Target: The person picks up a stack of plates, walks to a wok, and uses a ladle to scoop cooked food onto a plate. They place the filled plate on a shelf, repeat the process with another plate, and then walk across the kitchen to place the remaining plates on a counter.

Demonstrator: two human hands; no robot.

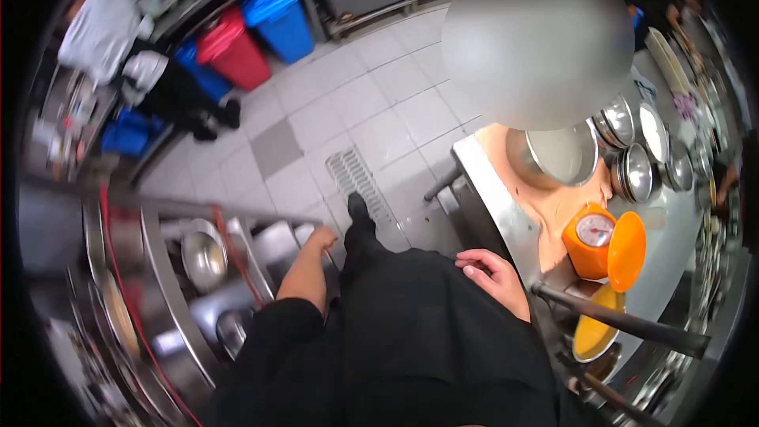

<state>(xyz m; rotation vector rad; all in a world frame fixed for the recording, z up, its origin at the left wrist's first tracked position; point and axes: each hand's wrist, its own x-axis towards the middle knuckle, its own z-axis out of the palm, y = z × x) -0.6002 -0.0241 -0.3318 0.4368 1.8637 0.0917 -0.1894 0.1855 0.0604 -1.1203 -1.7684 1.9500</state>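
My left hand (320, 239) hangs beside the steel counter on the left, its fingers curled in and no object showing in it. At my right side, my right hand (496, 278) is held in front of the dark apron (411, 324). Its fingers are loosely bent and apart, with nothing between them. Nearest to it is the steel table on the right (514, 221), where an orange kitchen scale (585, 251) stands on an orange-pink cloth or mat (531, 194). An orange plate (627, 249) tilts against the scale. My hand touches neither.
A large steel pot (561, 154) and stacked steel bowls (635, 170) stand on the right table. Below, a bowl of yellow stuff (597, 328) sits beside a metal rail (624, 320). A person (111, 32) works near bins (235, 47) at upper left. A floor drain (356, 178) lies ahead.
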